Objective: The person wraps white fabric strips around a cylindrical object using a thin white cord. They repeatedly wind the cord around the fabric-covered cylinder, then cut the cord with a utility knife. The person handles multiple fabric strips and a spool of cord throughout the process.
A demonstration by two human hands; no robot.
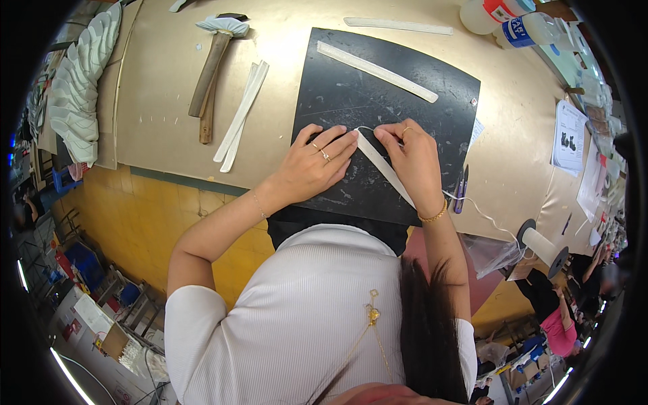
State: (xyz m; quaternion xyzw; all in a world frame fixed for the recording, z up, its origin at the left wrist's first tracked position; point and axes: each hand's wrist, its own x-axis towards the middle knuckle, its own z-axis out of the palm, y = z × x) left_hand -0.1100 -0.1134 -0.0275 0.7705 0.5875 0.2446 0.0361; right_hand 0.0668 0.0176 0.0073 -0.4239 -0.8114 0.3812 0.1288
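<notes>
A narrow white strip (383, 169) lies slantwise on the black mat (398, 61). My left hand (318, 160) has its fingers bent over the strip's far end, the fingertips gripping it there. From that end a thin white cord (365, 127) arcs to my right hand (413, 158), which pinches it between thumb and finger. The cord reappears past my right wrist and runs to a white spool (542, 244) with dark ends. Another white strip (378, 71) rests farther up the mat, apart from both hands.
Two hammers (210, 84) and two crossed white strips (241, 118) lie left of the mat. A purple pen-like tool (461, 190) sits by its right edge. Bottles (526, 30) stand at the far right, papers (570, 138) nearer. Pale curved pieces (79, 91) are stacked at far left.
</notes>
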